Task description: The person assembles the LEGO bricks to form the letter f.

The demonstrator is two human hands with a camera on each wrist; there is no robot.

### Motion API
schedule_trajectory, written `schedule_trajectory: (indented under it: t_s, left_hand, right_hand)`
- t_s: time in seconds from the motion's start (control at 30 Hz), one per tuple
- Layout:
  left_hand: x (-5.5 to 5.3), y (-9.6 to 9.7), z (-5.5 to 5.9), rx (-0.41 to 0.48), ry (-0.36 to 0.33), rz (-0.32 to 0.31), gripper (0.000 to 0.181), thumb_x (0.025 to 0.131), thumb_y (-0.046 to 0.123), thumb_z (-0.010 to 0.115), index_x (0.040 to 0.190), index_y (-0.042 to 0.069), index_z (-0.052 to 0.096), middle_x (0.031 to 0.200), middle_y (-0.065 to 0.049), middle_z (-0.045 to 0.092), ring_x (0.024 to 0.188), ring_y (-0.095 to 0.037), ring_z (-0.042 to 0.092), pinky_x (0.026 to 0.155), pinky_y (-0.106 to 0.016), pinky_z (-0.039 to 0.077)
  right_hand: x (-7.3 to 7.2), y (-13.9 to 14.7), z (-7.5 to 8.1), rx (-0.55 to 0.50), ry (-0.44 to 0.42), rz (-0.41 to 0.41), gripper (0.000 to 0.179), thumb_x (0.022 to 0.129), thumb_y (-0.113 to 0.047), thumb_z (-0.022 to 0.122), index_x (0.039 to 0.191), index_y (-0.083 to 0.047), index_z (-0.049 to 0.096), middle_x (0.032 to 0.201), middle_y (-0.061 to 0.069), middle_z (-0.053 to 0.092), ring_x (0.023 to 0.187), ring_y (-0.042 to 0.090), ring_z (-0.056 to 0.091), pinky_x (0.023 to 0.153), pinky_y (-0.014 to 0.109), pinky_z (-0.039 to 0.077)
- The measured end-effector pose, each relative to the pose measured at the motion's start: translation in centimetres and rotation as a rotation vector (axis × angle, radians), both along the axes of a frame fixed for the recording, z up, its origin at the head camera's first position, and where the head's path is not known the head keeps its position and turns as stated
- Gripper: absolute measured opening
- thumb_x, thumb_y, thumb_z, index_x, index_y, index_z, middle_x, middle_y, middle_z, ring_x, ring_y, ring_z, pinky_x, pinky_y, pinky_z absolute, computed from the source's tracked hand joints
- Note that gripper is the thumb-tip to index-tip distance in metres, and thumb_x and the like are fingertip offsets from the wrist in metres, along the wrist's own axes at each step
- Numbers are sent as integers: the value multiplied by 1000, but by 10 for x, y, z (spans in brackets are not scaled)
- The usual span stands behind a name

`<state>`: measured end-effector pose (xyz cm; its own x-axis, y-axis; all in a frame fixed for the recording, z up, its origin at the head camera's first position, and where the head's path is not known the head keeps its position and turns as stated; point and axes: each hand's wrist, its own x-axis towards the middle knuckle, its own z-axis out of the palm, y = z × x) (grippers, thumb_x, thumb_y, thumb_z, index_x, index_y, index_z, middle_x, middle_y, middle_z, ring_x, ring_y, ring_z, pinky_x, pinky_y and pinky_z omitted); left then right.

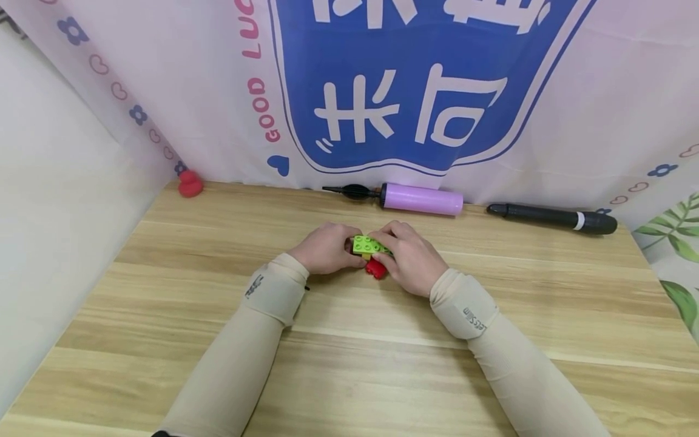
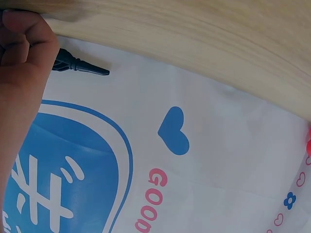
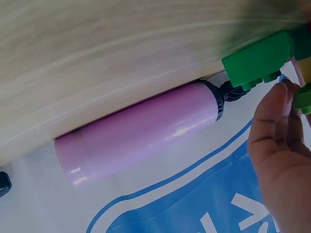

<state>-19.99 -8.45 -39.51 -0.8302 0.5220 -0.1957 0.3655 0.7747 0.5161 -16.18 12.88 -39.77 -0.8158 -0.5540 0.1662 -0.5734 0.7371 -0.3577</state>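
A small stack of toy building bricks stands on the table between the two hands, a studded lime green brick (image 1: 363,243) on top. Below it show a bit of yellow and a red brick (image 1: 375,269). The left hand (image 1: 329,249) grips the stack's left side with thumb and fingers. From the right, the right hand (image 1: 413,258) pinches the lime green brick, its fingers covering part of it. In the right wrist view a dark green brick (image 3: 260,58) sticks out beside that hand's fingertips. The left wrist view shows only the curled left hand (image 2: 24,46); its bricks are out of frame.
A purple hand pump (image 1: 422,199) with a black nozzle lies along the table's back edge. To its right is a black stick-like object (image 1: 551,217) with a white band. A red rounded toy (image 1: 190,183) sits at the back left corner. A printed cloth (image 1: 218,121) hangs behind.
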Motion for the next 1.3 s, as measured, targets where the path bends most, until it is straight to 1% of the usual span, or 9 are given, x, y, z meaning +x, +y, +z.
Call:
schedule_trajectory:
  t_s: [0.23,0.47,0.6,0.83,1.3]
  left_hand:
    - [-1,0,0,-3,-2,4,23,93,31,83,108,16,72,79,0,62,74,-15,55,72,-31,44]
    - [0,-1,-2,-5,2,8,25,93,31,83,110,16,74,82,0,64,77,-16,57,74,-31,46]
    - [-1,0,-1,-2,2,10,24,93,31,83,108,16,73,81,0,64,76,-16,57,73,-31,45]
    - [-1,1,-1,-5,6,10,25,93,31,83,111,16,74,82,1,65,77,-16,57,74,-31,46]
    - [0,0,0,4,1,1,25,93,30,84,110,14,73,81,0,64,75,-15,56,72,-30,45]
  right_hand:
    - [0,-1,2,10,4,-2,43,104,-20,70,143,-3,65,129,14,64,120,29,61,106,46,53]
    - [0,-1,0,34,33,9,42,104,-20,69,142,-3,65,129,16,64,119,30,62,105,46,54]
    - [0,-1,0,35,40,8,42,104,-20,69,142,-3,65,129,15,64,119,30,62,104,46,54]
    - [0,-1,0,42,44,7,42,104,-20,69,142,-3,65,129,16,64,118,30,62,104,46,54]
    - [0,-1,-1,37,60,13,42,104,-20,69,142,-3,64,128,14,65,115,29,62,103,45,54]
